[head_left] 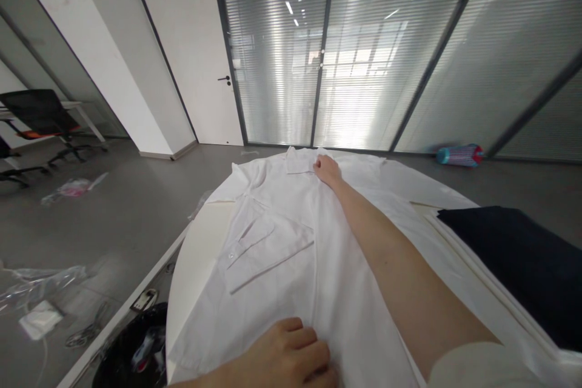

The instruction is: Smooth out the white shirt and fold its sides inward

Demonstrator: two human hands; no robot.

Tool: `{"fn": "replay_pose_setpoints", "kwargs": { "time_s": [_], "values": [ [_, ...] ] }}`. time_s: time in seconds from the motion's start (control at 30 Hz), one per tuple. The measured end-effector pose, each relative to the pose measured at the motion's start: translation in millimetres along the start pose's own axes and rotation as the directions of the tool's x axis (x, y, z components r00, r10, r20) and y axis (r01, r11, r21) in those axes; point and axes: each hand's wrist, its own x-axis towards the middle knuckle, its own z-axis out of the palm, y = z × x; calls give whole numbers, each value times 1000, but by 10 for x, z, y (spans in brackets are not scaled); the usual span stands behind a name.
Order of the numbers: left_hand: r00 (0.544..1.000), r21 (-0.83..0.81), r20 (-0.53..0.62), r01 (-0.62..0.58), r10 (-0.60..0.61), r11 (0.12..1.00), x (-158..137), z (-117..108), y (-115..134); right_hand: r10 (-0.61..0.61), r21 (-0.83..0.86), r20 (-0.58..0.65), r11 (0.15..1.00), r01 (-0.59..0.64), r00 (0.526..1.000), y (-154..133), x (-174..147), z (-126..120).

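Observation:
A white shirt [273,267] lies spread on the white table, its collar [300,161] at the far edge. One sleeve [268,248] is folded across the front, its buttoned cuff showing. My right hand [326,168] reaches out to the collar, fingers closed on the cloth beside it. Close to me, my left hand [291,354] is curled over the lower front near the placket, gripping the cloth there. The fingertips of both hands are partly hidden.
Dark folded cloth [509,254] lies at the table's right on white cloth. Left of the white table [195,260] stands a black-lined bin [131,351]. Plastic wrapping [45,282] and a cabled white box [40,319] are on the floor. An office chair [40,115] stands far left.

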Motion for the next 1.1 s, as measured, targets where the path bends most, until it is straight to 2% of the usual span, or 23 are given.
{"fn": "replay_pose_setpoints", "kwargs": {
  "time_s": [0.13, 0.3, 0.5, 0.73, 1.1],
  "values": [
    [1000, -27, 4, -2, 2, 1000, 34, -92, -8, -30, -5, -5, 1000, 30, 1000, -47, -12, -26],
    [994, -38, 113, 0, 4, 999, 50, -148, -42, -11, -20, 29, 1000, 11, 1000, -50, -18, 17],
    [997, -119, 63, -24, 32, 993, 27, -228, -92, 9, -30, 30, 1000, -8, 1000, -42, 7, 30],
    [991, -109, 130, -10, 24, 994, 38, -220, -85, 18, -44, 43, 999, -16, 999, -52, 37, 50],
    [992, -127, 126, -13, 29, 992, 14, -216, -82, 17, -65, 53, 998, -13, 998, -53, 58, 55]
  ]
}}
